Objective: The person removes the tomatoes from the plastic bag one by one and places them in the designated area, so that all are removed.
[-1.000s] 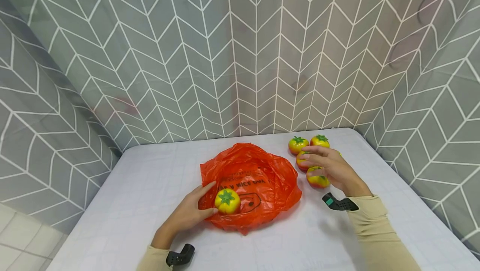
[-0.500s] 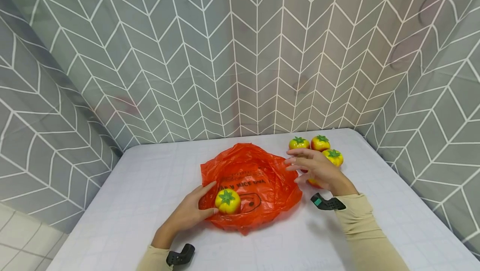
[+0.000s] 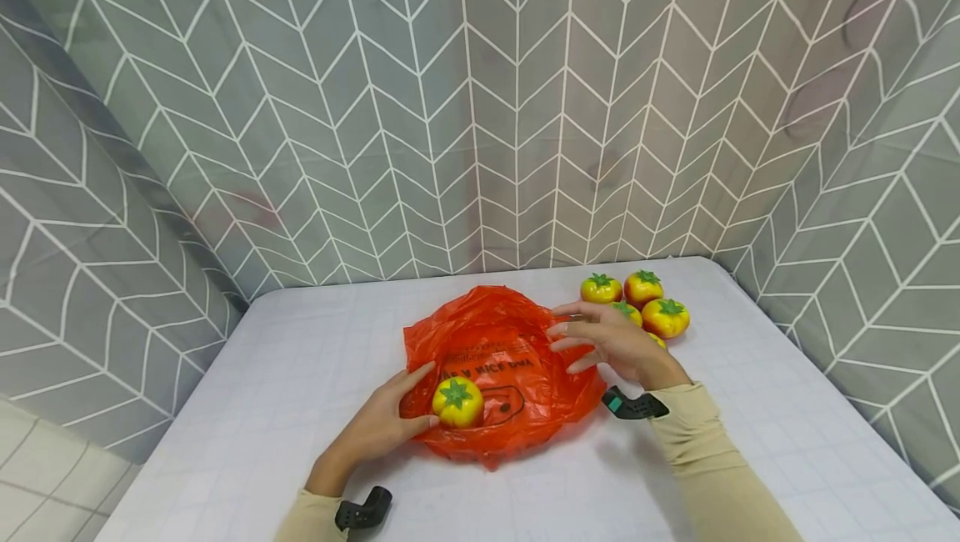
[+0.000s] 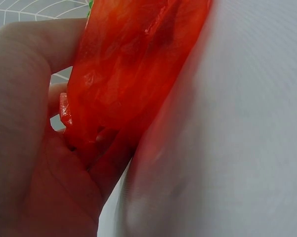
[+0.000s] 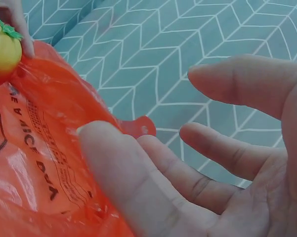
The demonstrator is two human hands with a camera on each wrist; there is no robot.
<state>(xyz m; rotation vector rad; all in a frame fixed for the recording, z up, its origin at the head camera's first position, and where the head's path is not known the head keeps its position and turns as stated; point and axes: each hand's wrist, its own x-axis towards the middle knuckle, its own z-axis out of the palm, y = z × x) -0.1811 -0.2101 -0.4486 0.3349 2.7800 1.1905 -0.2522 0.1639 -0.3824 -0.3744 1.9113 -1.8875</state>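
A red plastic bag lies spread on the white table, its mouth facing up and printed letters showing inside. One yellow tomato with a green star-shaped top sits in the bag's front left part. My left hand holds the bag's left edge, thumb and fingers curved around the plastic in the left wrist view. Over the bag's right rim hovers my right hand, fingers spread and holding nothing. Behind it stand several more yellow-red tomatoes, partly hidden by that hand.
The white-covered table runs back to a grey curtain with a white zigzag pattern. More of this curtain hangs at both sides. Pale floor tiles show at the lower left.
My right hand has moved left, from above the loose tomatoes to the bag's right rim, uncovering some of them. The left hand and the tomato in the bag have stayed in place.
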